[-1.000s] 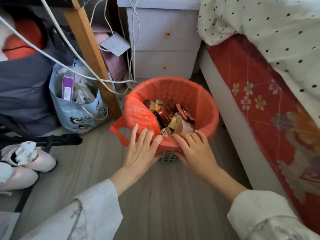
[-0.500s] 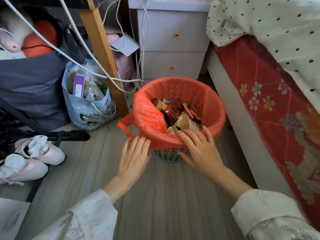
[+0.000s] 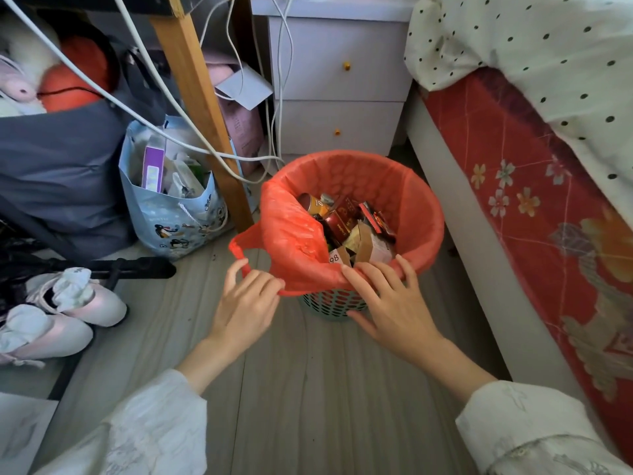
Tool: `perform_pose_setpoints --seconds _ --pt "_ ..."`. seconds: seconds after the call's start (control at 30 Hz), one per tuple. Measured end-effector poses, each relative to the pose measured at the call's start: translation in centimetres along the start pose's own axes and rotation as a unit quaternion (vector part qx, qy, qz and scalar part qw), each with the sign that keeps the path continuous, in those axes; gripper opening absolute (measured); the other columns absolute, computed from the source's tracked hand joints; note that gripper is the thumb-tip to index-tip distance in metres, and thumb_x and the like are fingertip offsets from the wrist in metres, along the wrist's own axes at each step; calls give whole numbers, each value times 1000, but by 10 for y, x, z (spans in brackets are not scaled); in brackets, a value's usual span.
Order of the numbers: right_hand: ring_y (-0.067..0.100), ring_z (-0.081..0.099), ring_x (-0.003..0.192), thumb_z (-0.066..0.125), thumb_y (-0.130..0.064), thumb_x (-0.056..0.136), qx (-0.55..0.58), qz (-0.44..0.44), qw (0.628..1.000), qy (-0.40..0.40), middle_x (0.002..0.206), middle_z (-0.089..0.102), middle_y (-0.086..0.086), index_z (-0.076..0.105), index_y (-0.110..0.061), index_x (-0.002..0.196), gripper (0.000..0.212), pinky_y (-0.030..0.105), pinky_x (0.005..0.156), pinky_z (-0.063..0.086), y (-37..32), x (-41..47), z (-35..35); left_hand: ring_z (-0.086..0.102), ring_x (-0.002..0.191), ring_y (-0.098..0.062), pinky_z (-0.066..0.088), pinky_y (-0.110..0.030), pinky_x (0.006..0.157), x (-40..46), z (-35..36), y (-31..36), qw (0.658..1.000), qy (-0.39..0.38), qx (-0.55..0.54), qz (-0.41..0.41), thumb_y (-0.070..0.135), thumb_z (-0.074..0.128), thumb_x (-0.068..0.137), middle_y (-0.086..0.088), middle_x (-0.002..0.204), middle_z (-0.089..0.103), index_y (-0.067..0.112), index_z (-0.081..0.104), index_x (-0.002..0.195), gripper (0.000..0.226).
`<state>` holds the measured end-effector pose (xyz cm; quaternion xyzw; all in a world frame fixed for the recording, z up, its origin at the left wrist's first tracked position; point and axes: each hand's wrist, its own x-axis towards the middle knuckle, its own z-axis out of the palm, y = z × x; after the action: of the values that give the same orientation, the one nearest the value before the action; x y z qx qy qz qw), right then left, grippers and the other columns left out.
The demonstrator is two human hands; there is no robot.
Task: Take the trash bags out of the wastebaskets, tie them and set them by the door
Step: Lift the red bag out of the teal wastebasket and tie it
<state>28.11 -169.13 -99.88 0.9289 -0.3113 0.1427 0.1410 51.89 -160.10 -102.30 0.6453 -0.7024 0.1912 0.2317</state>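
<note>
Red trash bag (image 3: pixel 359 180) lines a teal mesh wastebasket (image 3: pixel 330 305) on the wood-look floor (image 3: pixel 308 389), between the bed and a slanted wooden post (image 3: pixel 202 108). Bag's edge is folded over the basket rim all round; one handle loop (image 3: pixel 239 245) hangs off the near-left side. Inside: crumpled boxes and wrappers (image 3: pixel 352 228), filling it to just under the rim.

Left hand (image 3: pixel 245 305) at the near-left rim, fingers curled around the bag's lower edge just under the loop, gripping the plastic. Right hand (image 3: pixel 387 303) at the near rim, fingers spread and fairly straight, laid on the folded-over plastic; thumb reaches down against the mesh side. Not a closed grip.

White two-drawer nightstand (image 3: pixel 339 97) directly behind the basket. Bed with red floral side (image 3: pixel 534 207) to the right. Penguin-print blue tote (image 3: pixel 171 214) left of the post; pale pink slippers (image 3: pixel 61 313) far left.
</note>
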Motion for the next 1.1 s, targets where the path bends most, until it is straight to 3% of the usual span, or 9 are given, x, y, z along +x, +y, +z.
perform_pose_setpoints --seconds 0.27,0.33,0.47,0.53,0.67,0.8,0.9,1.03,1.1 --pt "26 53 121 42 -71 73 3 68 998 -7 124 60 4 52 -16 124 76 63 105 18 -26 23 -4 46 72 -17 31 -35 88 71 -84 4 991 100 -64 57 4 47 85 -2 70 58 13 48 86 10" --pt "25 57 116 41 -64 76 12 89 996 20 119 63 4 56 -15 119 67 60 104 17 -32 33 -9 47 73 -19 30 -33 86 85 -89 7 991 96 -78 45 5 46 86 -2 73 58 14 47 87 9" --pt "20 66 89 53 -28 75 12 107 986 130 88 69 -3 68 -19 83 19 52 102 26 -28 55 -23 45 75 -20 30 -33 80 98 -93 5 992 95 -81 -7 9 44 86 -4 76 56 14 47 87 6" --pt "20 65 84 51 -23 76 13 126 982 142 83 69 -4 68 -20 77 17 49 100 34 -12 57 -28 43 76 -20 29 -33 75 101 -96 0 991 109 -73 -40 9 43 85 -6 76 56 11 51 86 8" --pt "24 65 79 49 -24 78 -15 150 983 102 77 69 -1 66 -17 74 18 45 92 41 22 47 -30 41 76 -20 27 -32 72 102 -94 4 992 110 -45 -50 10 44 85 -5 76 55 14 51 86 8" --pt "29 63 64 60 -11 69 -37 198 979 16 64 64 4 59 -15 67 5 40 70 50 47 32 -33 40 80 -24 30 -37 71 108 -94 -3 987 121 -45 -98 12 42 85 -11 80 57 14 50 90 10" --pt "30 64 69 70 -4 66 -1 273 962 -18 69 67 8 62 -12 73 13 42 72 49 66 28 -39 41 83 -24 30 -38 74 110 -98 -15 983 119 -35 -136 15 41 84 -13 83 57 12 53 90 13" --pt "28 65 75 72 -3 64 -2 206 977 51 74 69 4 66 -14 77 18 40 85 38 63 37 -40 50 88 -30 37 -36 80 111 -100 -9 975 117 -87 -166 18 41 87 -13 88 56 8 59 92 21" --pt "25 65 75 71 -5 65 12 138 986 89 74 69 0 68 -17 78 18 38 88 34 53 44 -40 53 92 -27 36 -26 82 118 -108 -7 965 119 -139 -188 19 39 88 -12 93 55 8 60 94 25"
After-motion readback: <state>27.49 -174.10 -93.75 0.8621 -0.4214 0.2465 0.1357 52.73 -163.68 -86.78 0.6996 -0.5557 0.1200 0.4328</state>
